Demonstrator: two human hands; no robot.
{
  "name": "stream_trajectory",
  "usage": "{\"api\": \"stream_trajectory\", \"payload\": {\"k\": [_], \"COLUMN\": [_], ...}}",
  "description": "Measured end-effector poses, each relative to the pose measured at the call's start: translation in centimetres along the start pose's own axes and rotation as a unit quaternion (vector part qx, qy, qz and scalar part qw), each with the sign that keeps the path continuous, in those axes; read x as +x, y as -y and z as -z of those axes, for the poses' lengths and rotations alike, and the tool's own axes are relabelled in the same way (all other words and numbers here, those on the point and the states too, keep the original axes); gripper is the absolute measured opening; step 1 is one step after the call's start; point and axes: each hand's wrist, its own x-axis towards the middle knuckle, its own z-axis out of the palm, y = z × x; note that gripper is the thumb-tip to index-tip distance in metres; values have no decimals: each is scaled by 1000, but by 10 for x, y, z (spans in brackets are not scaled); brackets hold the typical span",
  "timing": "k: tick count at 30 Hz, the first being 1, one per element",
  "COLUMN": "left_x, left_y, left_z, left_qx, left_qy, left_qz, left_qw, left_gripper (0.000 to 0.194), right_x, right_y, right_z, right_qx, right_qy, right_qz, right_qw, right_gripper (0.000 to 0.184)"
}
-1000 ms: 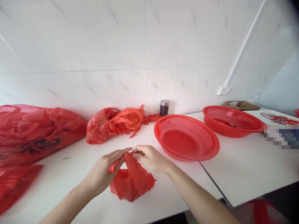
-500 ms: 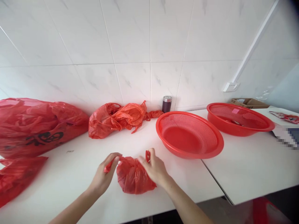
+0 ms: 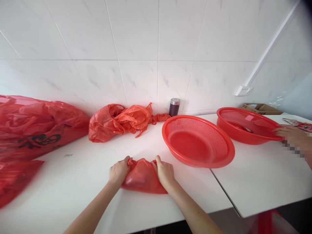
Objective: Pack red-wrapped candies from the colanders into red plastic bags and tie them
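A small red plastic bag (image 3: 142,177) lies on the white table (image 3: 80,182) near its front edge. My left hand (image 3: 118,172) is closed on the bag's left side. My right hand (image 3: 165,174) grips its right side, fingers curled over the plastic. Both hands rest low on the table with the bag stretched between them. What the bag holds is hidden.
A red mesh basket (image 3: 198,141) stands right of my hands, a second red basket (image 3: 247,125) behind it with another person's hand (image 3: 289,131) at its rim. Crumpled red bags (image 3: 119,122) and a dark jar (image 3: 174,107) lie by the wall; large red bags (image 3: 36,125) fill the left.
My hands have dropped from lifting the bag's handles to pressing the bag's sides on the table. A second person's hand has come to the far basket at the right.
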Motion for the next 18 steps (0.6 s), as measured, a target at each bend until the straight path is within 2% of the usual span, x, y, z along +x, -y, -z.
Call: {"api": "stream_trajectory", "payload": {"k": [4,9,13,18], "left_x": [-6,-11,-28,-54], "left_y": [-3,2,22,55], "left_z": [-6,-2,3,16], "left_qx": [24,13,-21,-120], "left_qy": [-17,-9,22,73], "left_qz": [-10,-28,5,33], "left_qw": [1000,999,1000,990], "left_gripper": [31,31,31,44], "right_x": [1,-2,-2,0], "right_y": [1,1,-1,-3], "right_z": [-8,-9,-10,-14], "right_qx": [-19,-32,-29,0], "right_qy": [5,-2,-22,-47], "right_qz": [-4,-17,-47,-53], "right_qw": [1000,999,998,997], "right_gripper": [9,13,19,16]}}
